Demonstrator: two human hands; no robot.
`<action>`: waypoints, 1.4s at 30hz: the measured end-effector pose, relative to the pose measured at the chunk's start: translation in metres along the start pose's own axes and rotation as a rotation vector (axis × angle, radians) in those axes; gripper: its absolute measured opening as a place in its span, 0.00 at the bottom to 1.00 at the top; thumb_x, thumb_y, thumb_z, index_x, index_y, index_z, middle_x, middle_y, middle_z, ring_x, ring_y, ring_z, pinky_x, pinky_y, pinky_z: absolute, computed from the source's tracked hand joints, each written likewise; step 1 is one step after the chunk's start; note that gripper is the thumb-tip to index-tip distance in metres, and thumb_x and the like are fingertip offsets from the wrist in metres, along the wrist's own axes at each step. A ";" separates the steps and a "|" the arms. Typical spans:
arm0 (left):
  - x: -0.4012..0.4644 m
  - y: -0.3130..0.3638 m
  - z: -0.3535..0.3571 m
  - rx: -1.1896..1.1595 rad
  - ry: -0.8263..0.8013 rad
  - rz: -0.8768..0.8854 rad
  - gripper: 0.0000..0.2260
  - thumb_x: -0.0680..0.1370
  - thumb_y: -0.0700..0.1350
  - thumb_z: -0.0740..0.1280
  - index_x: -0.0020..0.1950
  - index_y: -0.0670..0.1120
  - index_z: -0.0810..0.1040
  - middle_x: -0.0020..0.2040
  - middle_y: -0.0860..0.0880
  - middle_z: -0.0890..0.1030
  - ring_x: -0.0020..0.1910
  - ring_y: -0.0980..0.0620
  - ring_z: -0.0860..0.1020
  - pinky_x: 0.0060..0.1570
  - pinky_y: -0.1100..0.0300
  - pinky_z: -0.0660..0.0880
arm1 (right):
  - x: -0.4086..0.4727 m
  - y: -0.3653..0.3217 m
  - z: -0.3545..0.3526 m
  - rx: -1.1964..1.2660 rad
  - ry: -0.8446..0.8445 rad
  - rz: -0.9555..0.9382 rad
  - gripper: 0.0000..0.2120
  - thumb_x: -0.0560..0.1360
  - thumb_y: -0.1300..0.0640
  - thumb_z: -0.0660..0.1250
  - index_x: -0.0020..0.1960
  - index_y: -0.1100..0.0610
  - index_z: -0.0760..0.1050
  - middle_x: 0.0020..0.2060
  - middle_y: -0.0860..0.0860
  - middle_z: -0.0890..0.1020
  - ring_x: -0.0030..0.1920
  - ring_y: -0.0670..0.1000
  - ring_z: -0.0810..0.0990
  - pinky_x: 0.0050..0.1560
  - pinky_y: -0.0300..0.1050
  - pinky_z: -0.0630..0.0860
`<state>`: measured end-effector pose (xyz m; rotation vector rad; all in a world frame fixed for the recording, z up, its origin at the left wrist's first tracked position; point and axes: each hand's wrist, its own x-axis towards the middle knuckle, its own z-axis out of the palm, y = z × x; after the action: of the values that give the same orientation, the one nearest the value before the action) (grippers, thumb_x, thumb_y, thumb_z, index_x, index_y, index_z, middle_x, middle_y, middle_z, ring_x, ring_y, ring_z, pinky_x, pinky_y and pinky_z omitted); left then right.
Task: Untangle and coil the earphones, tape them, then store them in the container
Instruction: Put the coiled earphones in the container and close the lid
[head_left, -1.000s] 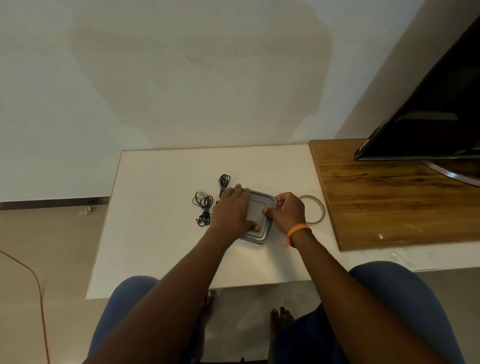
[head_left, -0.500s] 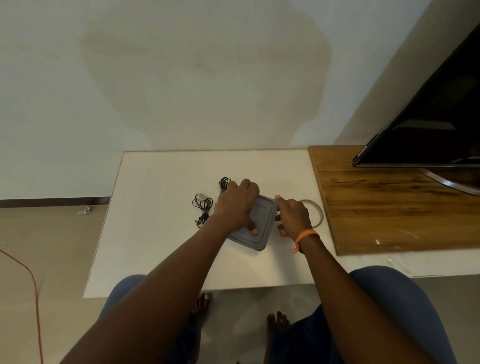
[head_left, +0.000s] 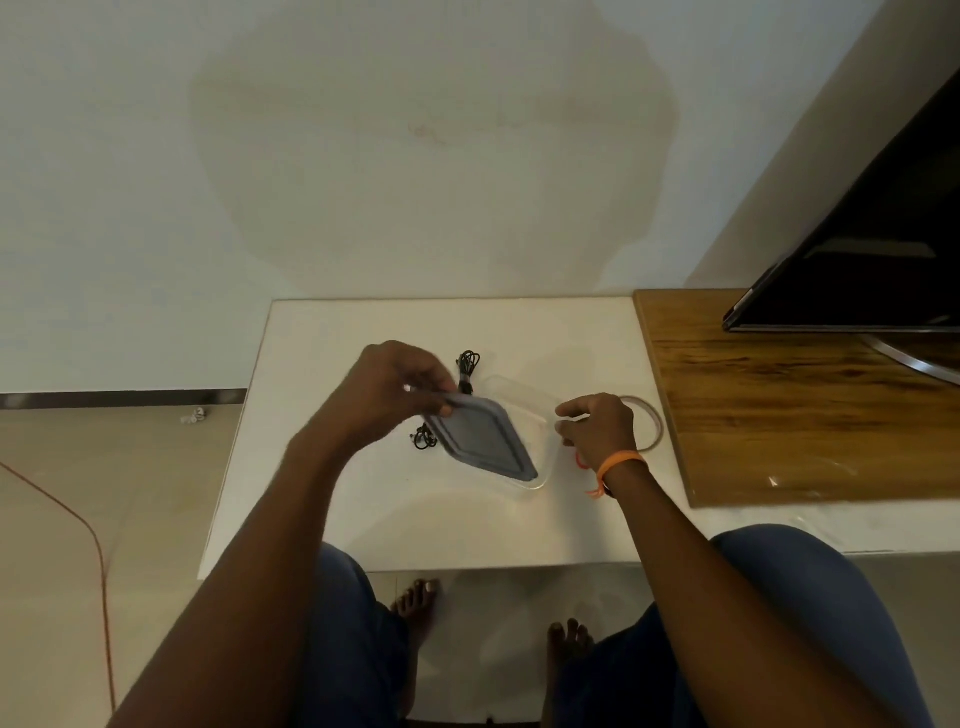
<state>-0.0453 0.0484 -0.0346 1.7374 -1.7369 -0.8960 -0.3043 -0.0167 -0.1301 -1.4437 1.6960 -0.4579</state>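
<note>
White bench (head_left: 322, 499) is filling the middle of the shot, a stained wall behind it. Left hand (head_left: 387, 392) is pinching the grey lid (head_left: 480, 436) by its corner, fingers curled round the edge, tilting it above the clear container (head_left: 524, 397). Right hand (head_left: 597, 428) is resting beside the container's rim, fingers loosely curled (whether they're touching it, I can't tell). One bundle of earphones (head_left: 466, 370) is lying behind the lid, another earphone tangle (head_left: 423, 438) peeking out beneath it. Tape roll (head_left: 652, 423) is sitting just past the right hand, beside a wooden board (head_left: 779, 415) carrying a dark screen (head_left: 872, 260).
</note>
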 end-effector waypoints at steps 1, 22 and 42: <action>-0.008 -0.002 -0.008 0.005 0.035 -0.015 0.09 0.66 0.38 0.79 0.40 0.50 0.85 0.36 0.54 0.85 0.40 0.59 0.81 0.44 0.68 0.74 | 0.000 0.000 -0.001 0.007 0.003 -0.001 0.08 0.72 0.67 0.73 0.51 0.62 0.83 0.45 0.57 0.84 0.36 0.51 0.83 0.31 0.31 0.74; 0.012 -0.108 0.054 0.509 0.436 -0.389 0.08 0.70 0.28 0.68 0.39 0.41 0.75 0.42 0.44 0.76 0.47 0.44 0.70 0.32 0.55 0.64 | 0.011 0.004 0.000 -0.009 0.091 -0.026 0.09 0.71 0.69 0.72 0.48 0.58 0.82 0.45 0.56 0.83 0.35 0.53 0.83 0.37 0.44 0.81; 0.018 -0.075 0.094 0.300 0.230 -0.621 0.22 0.75 0.64 0.68 0.43 0.46 0.68 0.43 0.47 0.75 0.42 0.46 0.77 0.39 0.57 0.68 | 0.028 -0.101 0.118 -0.787 0.027 -0.317 0.12 0.74 0.57 0.64 0.56 0.57 0.72 0.51 0.56 0.82 0.63 0.61 0.71 0.59 0.55 0.65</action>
<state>-0.0686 0.0425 -0.1535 2.5404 -1.2388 -0.6483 -0.1490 -0.0419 -0.1343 -2.2920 1.7571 0.0579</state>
